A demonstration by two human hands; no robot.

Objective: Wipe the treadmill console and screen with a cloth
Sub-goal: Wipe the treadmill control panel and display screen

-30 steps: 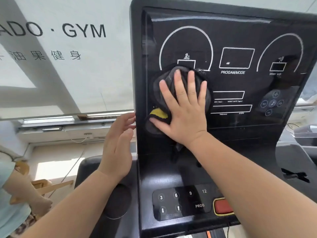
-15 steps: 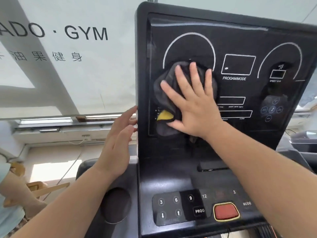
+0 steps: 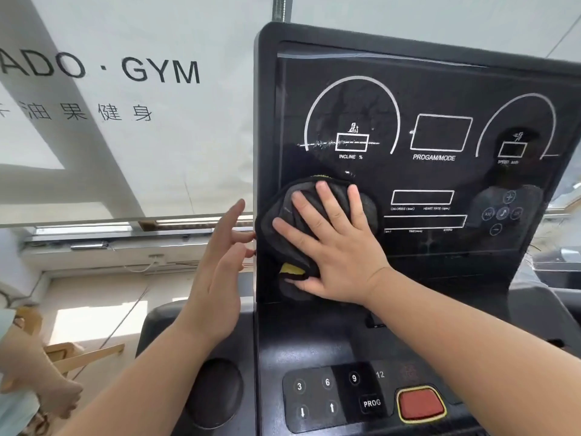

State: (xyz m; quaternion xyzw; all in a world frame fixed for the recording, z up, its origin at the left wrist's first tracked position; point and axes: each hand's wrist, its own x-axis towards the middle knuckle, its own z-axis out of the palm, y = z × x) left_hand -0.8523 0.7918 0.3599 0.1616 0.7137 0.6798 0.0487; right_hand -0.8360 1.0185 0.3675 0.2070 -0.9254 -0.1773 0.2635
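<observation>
Cloth (image 3: 270, 256): dark w/ a yellow bit, bunched up, flat on the screen (image 3: 440, 86) near its bottom-left corner, just under the "INCLINE %" words (image 3: 350, 156).

Far left, at the bottom of the view: another person's arm (image 3: 41, 394), next to some wood sticks (image 3: 88, 354). Above is a white banner (image 3: 94, 152) w/ big letters "GYM".

Next, left hand (image 3: 217, 278): open, fingers nearly straight, holds nothing. Its fingertips are right at the left edge of the treadmill console (image 3: 267, 73); can't tell if they touch. Under that arm is a round cup hole (image 3: 217, 391) in the grey side part.

Then right hand (image 3: 333, 256): flat, fingers spread wide, palm pressing the cloth on the screen. Thumb lies along the cloth's low part by the yellow bit. It's pushing, not grabbing.

Right of the hand: white boxes & 2 big curved lines on the black screen, w/ a box marked "PROGAM/MODE" (image 3: 440, 133) in the middle. Along the console's bottom edge: number btns (image 3: 327, 382), a "PROG" btn (image 3: 372, 403), then a red btn (image 3: 419, 404) w/ a yellow ring.
</observation>
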